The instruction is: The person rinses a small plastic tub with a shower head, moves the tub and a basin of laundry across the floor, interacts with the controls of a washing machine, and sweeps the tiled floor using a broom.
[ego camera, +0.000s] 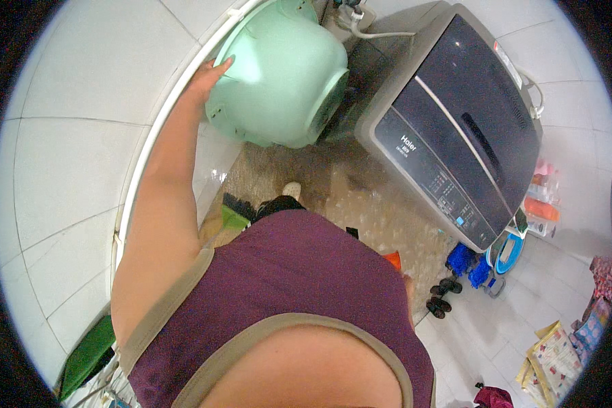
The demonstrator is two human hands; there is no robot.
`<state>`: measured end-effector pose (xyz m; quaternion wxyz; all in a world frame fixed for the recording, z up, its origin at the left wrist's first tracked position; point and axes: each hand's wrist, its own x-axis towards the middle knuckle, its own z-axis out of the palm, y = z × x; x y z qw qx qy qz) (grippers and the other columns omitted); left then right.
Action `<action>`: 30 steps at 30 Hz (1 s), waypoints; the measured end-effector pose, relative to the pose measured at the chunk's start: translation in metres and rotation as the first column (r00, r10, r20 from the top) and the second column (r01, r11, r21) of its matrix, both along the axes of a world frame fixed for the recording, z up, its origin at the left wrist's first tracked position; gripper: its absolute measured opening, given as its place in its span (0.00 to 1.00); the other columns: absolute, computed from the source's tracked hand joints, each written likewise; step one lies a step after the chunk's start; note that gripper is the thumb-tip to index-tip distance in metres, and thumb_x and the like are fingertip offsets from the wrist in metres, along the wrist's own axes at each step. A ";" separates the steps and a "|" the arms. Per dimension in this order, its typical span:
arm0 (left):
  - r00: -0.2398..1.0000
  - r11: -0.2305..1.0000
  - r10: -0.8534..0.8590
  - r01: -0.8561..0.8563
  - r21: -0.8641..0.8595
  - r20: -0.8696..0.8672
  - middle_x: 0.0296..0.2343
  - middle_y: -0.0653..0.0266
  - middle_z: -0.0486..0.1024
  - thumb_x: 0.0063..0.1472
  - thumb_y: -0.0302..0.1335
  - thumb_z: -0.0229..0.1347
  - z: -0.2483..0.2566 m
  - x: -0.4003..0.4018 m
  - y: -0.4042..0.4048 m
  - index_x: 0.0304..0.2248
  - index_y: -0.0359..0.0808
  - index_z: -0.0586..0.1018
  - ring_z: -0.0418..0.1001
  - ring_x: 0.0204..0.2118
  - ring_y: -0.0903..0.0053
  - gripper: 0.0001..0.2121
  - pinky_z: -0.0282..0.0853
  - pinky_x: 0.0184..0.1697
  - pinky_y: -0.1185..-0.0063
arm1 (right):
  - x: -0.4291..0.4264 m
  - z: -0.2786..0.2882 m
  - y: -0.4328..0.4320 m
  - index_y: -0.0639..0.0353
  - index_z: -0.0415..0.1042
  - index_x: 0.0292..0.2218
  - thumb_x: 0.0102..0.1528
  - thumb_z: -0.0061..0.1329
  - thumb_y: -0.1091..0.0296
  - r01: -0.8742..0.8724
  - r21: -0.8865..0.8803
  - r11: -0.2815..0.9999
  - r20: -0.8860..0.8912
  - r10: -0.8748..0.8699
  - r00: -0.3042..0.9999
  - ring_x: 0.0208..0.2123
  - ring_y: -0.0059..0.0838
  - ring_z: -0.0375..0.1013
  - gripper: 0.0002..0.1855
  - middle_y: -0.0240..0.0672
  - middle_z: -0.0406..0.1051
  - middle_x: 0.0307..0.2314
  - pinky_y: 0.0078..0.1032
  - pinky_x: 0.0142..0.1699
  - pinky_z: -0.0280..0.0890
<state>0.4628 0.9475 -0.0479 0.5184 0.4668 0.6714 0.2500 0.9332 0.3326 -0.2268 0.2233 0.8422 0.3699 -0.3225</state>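
Note:
High on the left, my left hand grips the rim of a pale green plastic basin. The basin is tipped on its side, so its outer wall and round base face the washing machine. Part of the fingers is hidden behind the rim. My right hand is out of view; only a sliver of skin shows at the right edge of my purple top. An orange thing, mostly hidden by my body, shows near there. Beneath the basin lies a wet brown floor.
A Haier top-loading washing machine stands right of the basin with its lid down. A white pipe runs along the tiled wall. Blue brushes, dark slippers, bottles and a patterned bag lie to the right.

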 end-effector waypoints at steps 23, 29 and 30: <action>0.931 0.936 0.273 -0.200 0.289 -0.241 0.22 0.58 0.70 0.52 0.36 0.51 -0.058 -0.020 -0.248 0.32 0.26 0.72 0.66 0.25 0.77 0.17 0.62 0.29 0.79 | -0.026 0.251 0.236 0.64 0.62 0.19 0.51 0.43 0.59 0.222 0.597 0.770 -0.698 0.363 0.617 0.21 0.14 0.55 0.18 0.28 0.58 0.14 0.20 0.25 0.55; 0.889 0.933 0.295 -0.188 0.307 -0.350 0.17 0.62 0.68 0.51 0.36 0.51 -0.071 -0.038 -0.315 0.30 0.26 0.72 0.63 0.20 0.81 0.17 0.60 0.24 0.79 | -0.028 0.327 0.245 0.65 0.64 0.21 0.45 0.49 0.69 0.154 0.977 0.147 -0.213 0.631 0.746 0.23 0.26 0.63 0.10 0.35 0.63 0.19 0.20 0.30 0.58; 0.891 0.923 0.302 -0.184 0.338 -0.338 0.17 0.62 0.68 0.51 0.36 0.51 -0.075 -0.039 -0.321 0.30 0.27 0.72 0.63 0.20 0.81 0.16 0.60 0.24 0.79 | -0.021 0.331 0.246 0.65 0.65 0.22 0.43 0.50 0.70 0.024 1.000 -0.001 -0.019 0.589 0.808 0.24 0.30 0.64 0.09 0.37 0.63 0.21 0.22 0.31 0.59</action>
